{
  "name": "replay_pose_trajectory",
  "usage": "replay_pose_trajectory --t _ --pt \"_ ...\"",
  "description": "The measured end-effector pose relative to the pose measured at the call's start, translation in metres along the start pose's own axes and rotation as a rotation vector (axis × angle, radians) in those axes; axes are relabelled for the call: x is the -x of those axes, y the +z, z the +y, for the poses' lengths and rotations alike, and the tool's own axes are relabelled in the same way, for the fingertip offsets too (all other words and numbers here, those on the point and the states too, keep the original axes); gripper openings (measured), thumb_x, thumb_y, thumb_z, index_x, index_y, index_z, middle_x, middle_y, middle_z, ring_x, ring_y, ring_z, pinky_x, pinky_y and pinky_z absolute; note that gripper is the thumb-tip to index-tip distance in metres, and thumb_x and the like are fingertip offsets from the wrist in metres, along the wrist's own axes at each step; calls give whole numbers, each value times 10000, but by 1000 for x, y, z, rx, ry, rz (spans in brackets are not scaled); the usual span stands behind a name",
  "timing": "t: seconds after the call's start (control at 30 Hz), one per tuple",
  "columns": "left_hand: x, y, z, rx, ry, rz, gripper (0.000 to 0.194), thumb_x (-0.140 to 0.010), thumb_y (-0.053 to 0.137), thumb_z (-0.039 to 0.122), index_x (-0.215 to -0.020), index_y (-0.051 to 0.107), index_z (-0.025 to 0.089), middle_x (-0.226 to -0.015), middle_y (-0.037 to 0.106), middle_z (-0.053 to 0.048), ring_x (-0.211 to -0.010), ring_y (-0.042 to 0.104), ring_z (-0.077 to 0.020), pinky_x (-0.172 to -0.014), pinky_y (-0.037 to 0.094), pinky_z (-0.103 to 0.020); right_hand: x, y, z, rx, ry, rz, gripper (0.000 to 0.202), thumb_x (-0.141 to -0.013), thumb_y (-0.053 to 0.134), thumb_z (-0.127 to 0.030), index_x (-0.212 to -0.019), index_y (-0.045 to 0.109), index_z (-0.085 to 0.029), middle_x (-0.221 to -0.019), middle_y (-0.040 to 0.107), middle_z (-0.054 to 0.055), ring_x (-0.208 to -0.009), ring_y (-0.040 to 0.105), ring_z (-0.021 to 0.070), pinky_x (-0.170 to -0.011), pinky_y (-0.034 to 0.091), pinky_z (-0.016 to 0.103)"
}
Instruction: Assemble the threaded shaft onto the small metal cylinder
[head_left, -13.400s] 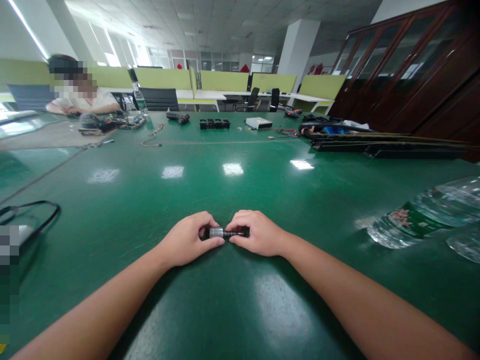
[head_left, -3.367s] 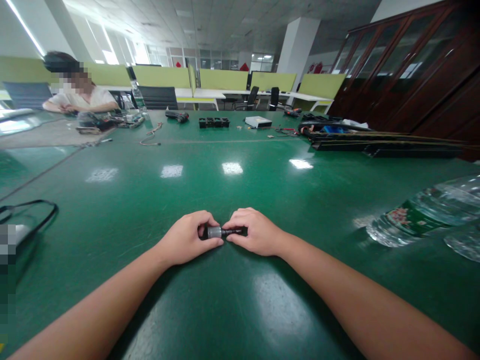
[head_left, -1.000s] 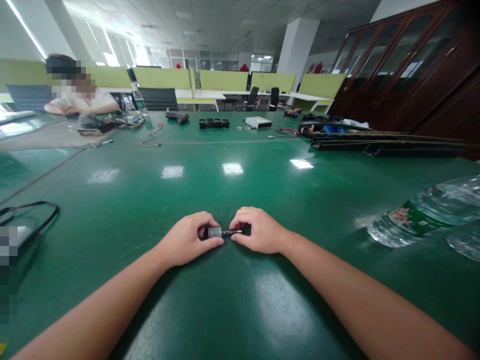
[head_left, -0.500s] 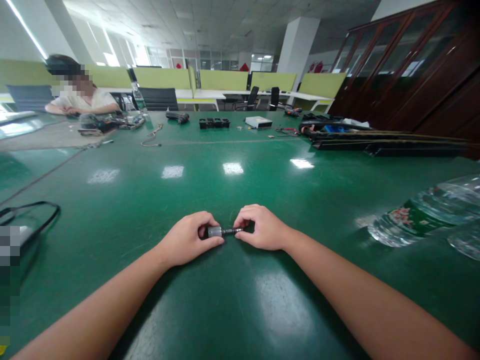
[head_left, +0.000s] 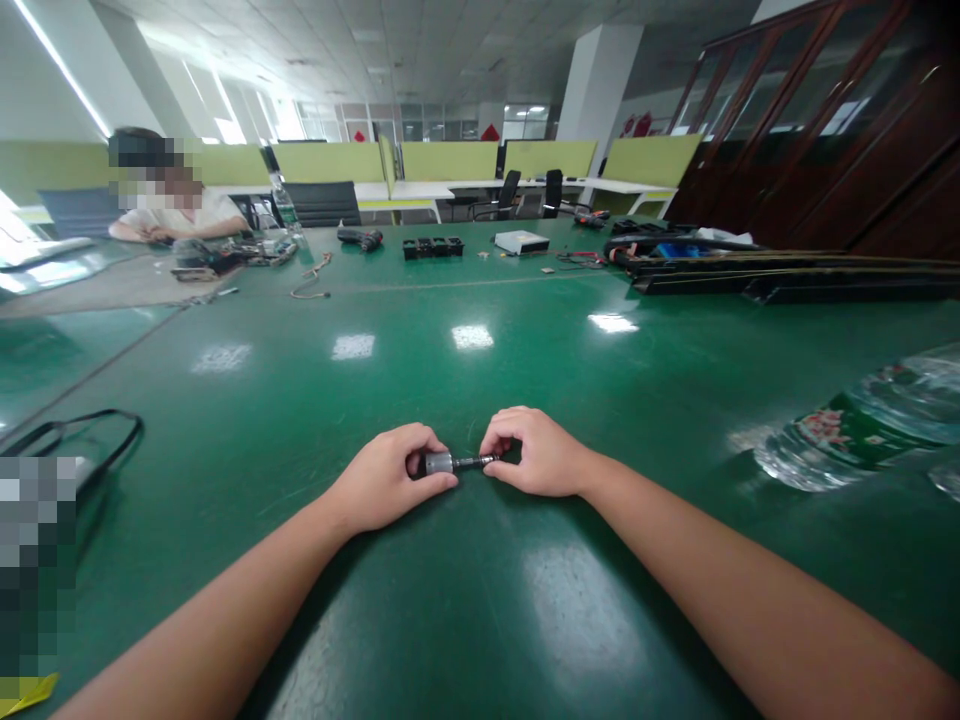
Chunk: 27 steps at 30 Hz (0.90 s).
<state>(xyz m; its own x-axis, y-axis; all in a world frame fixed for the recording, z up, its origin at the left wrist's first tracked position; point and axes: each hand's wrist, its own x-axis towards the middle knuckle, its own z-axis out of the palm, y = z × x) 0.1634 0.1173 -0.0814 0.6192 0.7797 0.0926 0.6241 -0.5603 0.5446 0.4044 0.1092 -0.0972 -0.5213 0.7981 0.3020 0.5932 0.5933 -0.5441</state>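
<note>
A small silver cylinder with a thin dark shaft (head_left: pixel 439 463), possibly a little motor, lies level between my two hands, low over the green tabletop. My left hand (head_left: pixel 390 475) is closed around the silver body, thumb in front and fingers behind. The tip of the shaft is pinched between the thumb and fingertips of my right hand (head_left: pixel 536 452). A short stretch of shaft shows in the gap between the hands. The far end of the cylinder is partly covered by my left fingers.
Water bottles (head_left: pixel 862 425) lie at right on the green table (head_left: pixel 420 390). A black cable loop (head_left: pixel 97 425) is at left. Farther back are a black block (head_left: pixel 433 248), a white box (head_left: pixel 521 242) and long black bars (head_left: pixel 697 275). A person (head_left: pixel 180 215) sits at far left.
The head view has turned slightly left, so the scene sits a little further right in the picture. Both hands keep the same hold on the silver cylinder and its shaft.
</note>
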Motion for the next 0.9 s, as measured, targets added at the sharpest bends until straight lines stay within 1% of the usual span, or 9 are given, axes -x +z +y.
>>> replay_pose_trajectory --t 0.3,0.57,0.67,0.8,0.9 --pt "1 1 0 9 5 13 260 -800 698 418 -907 654 185 -747 583 11 -668 521 -142 -604 367 -244 1 1 1 5 0 -10 63 -692 719 -152 -732 672 -169 -678 617 -8 -658 555 132 -708 421 289" --pt "2 0 1 3 1 8 276 -797 703 427 -913 657 181 -736 572 14 -661 508 -139 -600 366 -244 0 -1 -4 6 1 -24 53 -692 705 -140 -727 677 -169 -676 616 -2 -650 554 134 -678 418 281" --pt "2 1 0 5 -2 14 285 -794 703 435 -913 652 181 -728 566 16 -649 503 -137 -597 367 -246 1 -5 2 14 11 -32 61 -684 694 -126 -723 675 -169 -670 605 -4 -645 549 133 -660 419 274" --pt "3 0 1 2 -5 25 270 -800 695 428 -905 647 184 -716 552 20 -643 504 -137 -595 365 -247 5 -11 13 -10 98 5 29 -709 675 -146 -733 675 -161 -689 615 8 -639 551 133 -625 429 260" --pt "3 0 1 -5 -6 27 275 -802 686 436 -903 649 184 -726 563 13 -650 512 -141 -596 367 -247 6 -13 14 -42 98 -5 32 -700 684 -145 -729 679 -159 -693 622 10 -638 557 130 -617 435 254"
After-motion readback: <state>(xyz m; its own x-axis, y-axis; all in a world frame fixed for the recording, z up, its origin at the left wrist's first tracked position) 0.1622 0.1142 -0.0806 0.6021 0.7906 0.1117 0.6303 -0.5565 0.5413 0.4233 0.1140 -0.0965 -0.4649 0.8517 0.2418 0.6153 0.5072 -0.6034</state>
